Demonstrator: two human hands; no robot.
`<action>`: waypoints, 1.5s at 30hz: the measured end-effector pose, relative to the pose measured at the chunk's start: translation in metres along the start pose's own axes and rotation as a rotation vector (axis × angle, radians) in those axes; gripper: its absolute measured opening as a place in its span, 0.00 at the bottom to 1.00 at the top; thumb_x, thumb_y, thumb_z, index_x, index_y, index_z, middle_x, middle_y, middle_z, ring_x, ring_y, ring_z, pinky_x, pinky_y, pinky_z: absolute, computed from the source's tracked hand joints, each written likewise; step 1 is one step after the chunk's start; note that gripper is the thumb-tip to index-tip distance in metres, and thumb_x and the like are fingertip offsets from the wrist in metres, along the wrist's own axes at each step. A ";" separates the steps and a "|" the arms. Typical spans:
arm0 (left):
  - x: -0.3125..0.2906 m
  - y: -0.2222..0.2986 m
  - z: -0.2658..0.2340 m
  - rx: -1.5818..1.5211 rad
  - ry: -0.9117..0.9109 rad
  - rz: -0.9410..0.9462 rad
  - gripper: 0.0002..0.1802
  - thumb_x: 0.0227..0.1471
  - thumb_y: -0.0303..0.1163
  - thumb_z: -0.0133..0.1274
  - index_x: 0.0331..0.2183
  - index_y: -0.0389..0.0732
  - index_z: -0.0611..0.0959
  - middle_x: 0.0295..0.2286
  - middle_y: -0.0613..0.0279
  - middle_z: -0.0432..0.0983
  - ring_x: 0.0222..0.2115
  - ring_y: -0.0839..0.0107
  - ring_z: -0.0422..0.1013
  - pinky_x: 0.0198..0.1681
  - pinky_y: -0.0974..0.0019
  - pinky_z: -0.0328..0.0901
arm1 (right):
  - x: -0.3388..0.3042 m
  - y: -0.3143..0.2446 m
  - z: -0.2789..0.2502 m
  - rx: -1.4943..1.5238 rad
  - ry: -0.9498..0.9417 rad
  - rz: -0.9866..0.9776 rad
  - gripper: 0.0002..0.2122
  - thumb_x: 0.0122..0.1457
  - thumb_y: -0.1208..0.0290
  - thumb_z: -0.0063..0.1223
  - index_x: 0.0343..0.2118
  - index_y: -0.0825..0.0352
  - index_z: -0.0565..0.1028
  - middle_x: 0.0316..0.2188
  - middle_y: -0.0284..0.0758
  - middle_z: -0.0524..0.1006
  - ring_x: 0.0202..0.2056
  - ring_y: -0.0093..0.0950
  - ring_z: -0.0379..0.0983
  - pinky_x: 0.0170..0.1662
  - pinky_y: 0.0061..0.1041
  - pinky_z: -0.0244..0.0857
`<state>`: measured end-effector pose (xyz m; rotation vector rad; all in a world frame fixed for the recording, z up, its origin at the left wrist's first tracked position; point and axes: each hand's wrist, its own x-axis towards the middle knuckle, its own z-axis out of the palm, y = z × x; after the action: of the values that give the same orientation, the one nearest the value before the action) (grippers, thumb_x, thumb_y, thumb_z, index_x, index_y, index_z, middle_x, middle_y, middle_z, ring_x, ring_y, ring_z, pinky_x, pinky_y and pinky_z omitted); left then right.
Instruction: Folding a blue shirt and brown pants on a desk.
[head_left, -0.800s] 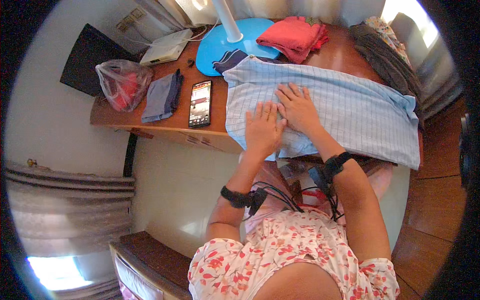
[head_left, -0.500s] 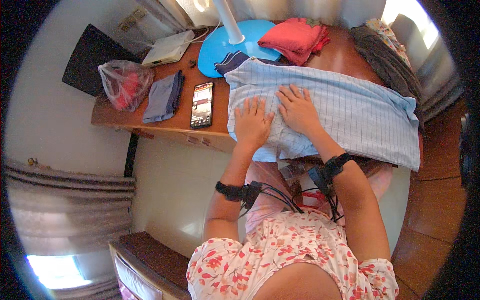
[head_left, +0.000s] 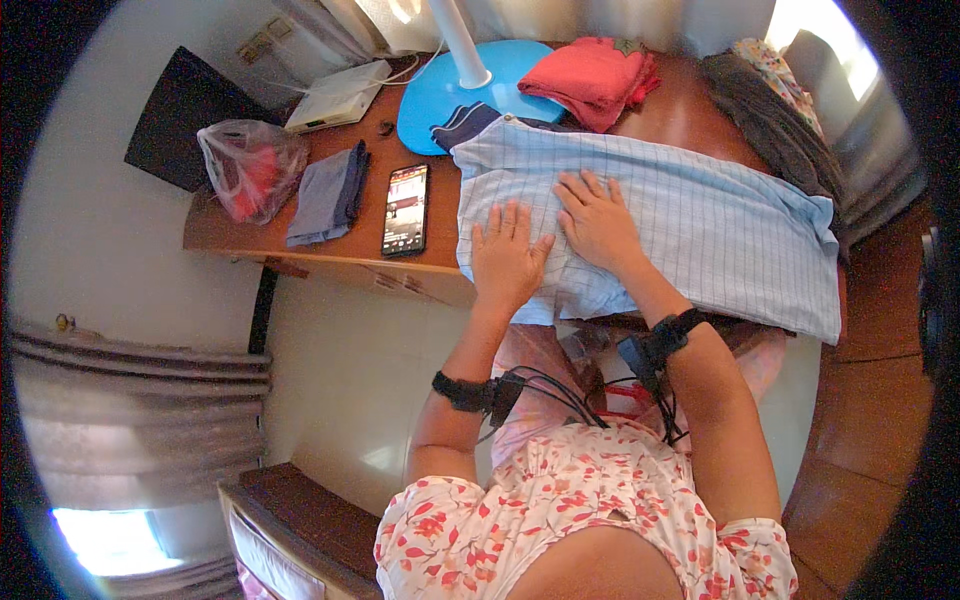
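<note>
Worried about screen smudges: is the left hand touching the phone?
Apart: the head view shows tabletop and striped cloth between the left hand and the phone.

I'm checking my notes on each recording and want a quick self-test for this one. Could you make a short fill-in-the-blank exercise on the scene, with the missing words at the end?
1. The left hand and right hand lie palm-down on the light ____ striped cloth.
2. The phone lies to the ____ of that cloth.
3. The folded cloth just right of the white pole is ____.
Missing words: blue; left; red.
</note>
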<state>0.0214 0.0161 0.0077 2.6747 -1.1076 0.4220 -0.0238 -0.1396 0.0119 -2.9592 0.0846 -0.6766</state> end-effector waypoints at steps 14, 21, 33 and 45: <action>0.008 0.002 0.004 0.013 -0.059 0.038 0.31 0.52 0.50 0.33 0.50 0.37 0.64 0.52 0.53 0.54 0.54 0.55 0.49 0.52 0.45 0.44 | 0.001 0.002 0.004 0.000 -0.043 0.010 0.19 0.54 0.61 0.37 0.47 0.63 0.65 0.52 0.33 0.61 0.54 0.35 0.53 0.54 0.46 0.44; 0.024 -0.016 0.010 0.011 -0.008 -0.031 0.32 0.51 0.51 0.35 0.49 0.38 0.64 0.52 0.53 0.55 0.53 0.54 0.51 0.52 0.47 0.46 | 0.000 0.002 0.003 0.010 -0.054 0.034 0.19 0.54 0.62 0.37 0.48 0.63 0.65 0.52 0.33 0.60 0.54 0.34 0.52 0.54 0.45 0.43; -0.030 0.008 -0.011 -0.071 0.023 0.087 0.32 0.51 0.50 0.36 0.48 0.34 0.64 0.51 0.48 0.55 0.52 0.50 0.51 0.52 0.44 0.43 | 0.000 0.001 -0.002 0.001 -0.072 0.050 0.19 0.54 0.61 0.36 0.48 0.63 0.64 0.52 0.32 0.61 0.54 0.33 0.53 0.55 0.44 0.42; -0.047 0.009 -0.010 -0.138 0.095 0.079 0.27 0.50 0.47 0.41 0.45 0.36 0.69 0.49 0.50 0.59 0.53 0.52 0.51 0.53 0.44 0.39 | -0.001 0.000 -0.001 0.007 -0.035 0.029 0.19 0.54 0.61 0.38 0.47 0.63 0.65 0.51 0.32 0.61 0.54 0.33 0.53 0.55 0.44 0.44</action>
<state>-0.0183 0.0435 0.0023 2.4721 -1.1728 0.4636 -0.0250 -0.1393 0.0125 -2.9554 0.1219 -0.6196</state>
